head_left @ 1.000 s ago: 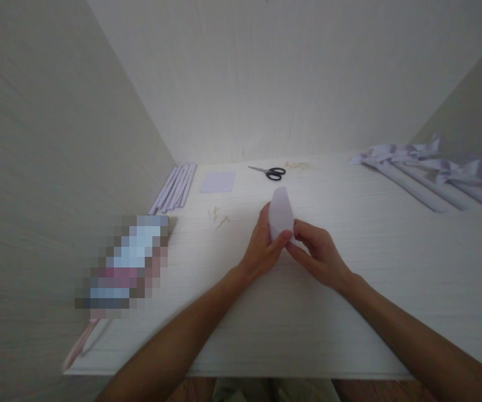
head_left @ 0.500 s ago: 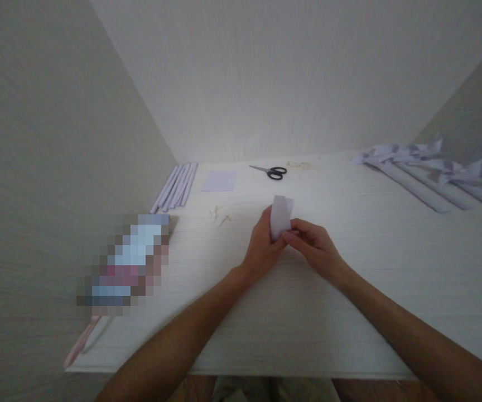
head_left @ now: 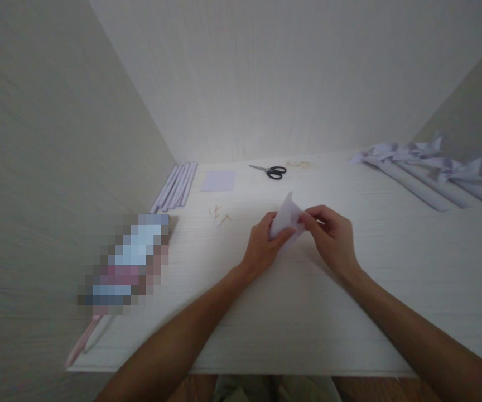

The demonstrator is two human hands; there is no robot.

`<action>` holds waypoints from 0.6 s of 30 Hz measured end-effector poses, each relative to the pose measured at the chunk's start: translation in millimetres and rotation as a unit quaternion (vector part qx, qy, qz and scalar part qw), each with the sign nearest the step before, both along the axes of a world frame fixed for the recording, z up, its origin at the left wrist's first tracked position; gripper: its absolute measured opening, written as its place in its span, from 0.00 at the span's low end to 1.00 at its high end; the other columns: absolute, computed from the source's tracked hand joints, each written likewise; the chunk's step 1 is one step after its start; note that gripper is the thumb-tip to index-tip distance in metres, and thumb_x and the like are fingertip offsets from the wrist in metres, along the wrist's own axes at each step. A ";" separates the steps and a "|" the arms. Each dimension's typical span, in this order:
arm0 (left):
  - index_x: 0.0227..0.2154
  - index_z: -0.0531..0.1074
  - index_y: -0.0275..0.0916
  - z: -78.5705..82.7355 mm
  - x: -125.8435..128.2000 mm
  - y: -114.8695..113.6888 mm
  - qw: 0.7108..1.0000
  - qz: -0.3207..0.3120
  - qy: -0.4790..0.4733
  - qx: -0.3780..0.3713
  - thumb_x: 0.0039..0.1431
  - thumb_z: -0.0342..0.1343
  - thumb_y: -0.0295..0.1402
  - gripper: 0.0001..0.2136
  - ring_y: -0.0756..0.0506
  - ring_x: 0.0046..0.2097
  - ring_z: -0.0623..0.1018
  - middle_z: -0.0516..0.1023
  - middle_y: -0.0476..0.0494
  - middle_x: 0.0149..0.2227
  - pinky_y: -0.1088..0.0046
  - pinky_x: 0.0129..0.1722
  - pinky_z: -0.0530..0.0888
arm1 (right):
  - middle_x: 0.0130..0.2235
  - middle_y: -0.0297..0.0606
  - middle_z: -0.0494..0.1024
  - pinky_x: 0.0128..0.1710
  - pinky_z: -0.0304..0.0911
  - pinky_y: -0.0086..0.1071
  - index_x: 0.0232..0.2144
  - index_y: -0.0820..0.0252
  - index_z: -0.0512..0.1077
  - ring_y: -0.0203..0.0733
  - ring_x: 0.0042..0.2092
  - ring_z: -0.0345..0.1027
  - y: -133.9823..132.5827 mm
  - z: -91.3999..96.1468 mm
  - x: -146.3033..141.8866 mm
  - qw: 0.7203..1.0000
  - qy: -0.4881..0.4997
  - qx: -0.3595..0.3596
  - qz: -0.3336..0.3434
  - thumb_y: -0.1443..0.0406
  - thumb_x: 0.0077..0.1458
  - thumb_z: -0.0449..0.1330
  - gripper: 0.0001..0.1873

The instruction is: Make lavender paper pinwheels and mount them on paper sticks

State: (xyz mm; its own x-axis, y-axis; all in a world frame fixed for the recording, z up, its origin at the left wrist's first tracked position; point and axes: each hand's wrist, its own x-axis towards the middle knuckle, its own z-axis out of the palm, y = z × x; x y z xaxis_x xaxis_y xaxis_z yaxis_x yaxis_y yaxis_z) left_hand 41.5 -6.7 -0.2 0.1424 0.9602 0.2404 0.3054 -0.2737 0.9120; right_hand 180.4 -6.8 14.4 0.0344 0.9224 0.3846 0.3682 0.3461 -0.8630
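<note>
A folded sheet of pale lilac paper (head_left: 283,219) is held up between my two hands, above the middle of the white table. My left hand (head_left: 264,241) grips its lower left side, thumb across the front and fingers behind. On the right, my right hand (head_left: 328,231) pinches the paper's right edge between thumb and fingers. The paper is partly opened, with one corner pointing up. Its lower part is partly hidden by my left thumb.
Black-handled scissors (head_left: 272,171) lie beyond my hands, beside a flat lilac paper square (head_left: 219,181). Rolled paper tubes (head_left: 174,187) are at the left. Paper pinwheels on tubes (head_left: 417,181) lie at the right. Small thin pale pieces (head_left: 220,214) are scattered; a blurred-out object (head_left: 128,262) sits at left.
My right hand has moved right and slightly up, pulling the paper's edge. The folded strip has spread into a wider, pointed shape. My left hand stays nearly in place.
</note>
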 end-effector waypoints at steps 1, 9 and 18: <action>0.37 0.65 0.36 -0.5 -0.3 0.2 1.000 0.001 0.002 -0.003 0.49 0.52 0.43 0.16 0.50 0.32 0.69 0.72 0.46 0.32 0.74 0.31 0.65 | 0.27 0.34 0.69 0.22 0.55 0.27 0.27 0.60 0.68 0.33 0.26 0.59 2.2 -1.1 2.4 0.999 -0.011 0.018 -0.035 0.63 0.49 0.54 0.06; 0.28 0.64 0.36 -1.6 -1.5 2.0 0.997 0.073 0.024 -0.026 0.52 0.46 0.45 0.15 0.51 0.26 0.66 0.68 0.48 0.25 0.75 0.25 0.63 | 0.23 0.34 0.70 0.21 0.56 0.28 0.25 0.61 0.68 0.33 0.23 0.60 6.1 -3.1 5.6 0.999 -0.032 -0.037 0.017 0.63 0.47 0.56 0.06; 0.44 0.58 0.37 1.3 -3.9 -2.8 0.969 0.130 0.209 0.006 0.54 0.37 0.50 0.23 0.45 0.32 0.72 0.71 0.41 0.35 0.69 0.30 0.65 | 0.18 0.28 0.68 0.17 0.55 0.25 0.26 0.62 0.66 0.29 0.17 0.60 7.9 -5.2 -2.6 0.959 0.156 -0.200 0.127 0.64 0.38 0.62 0.11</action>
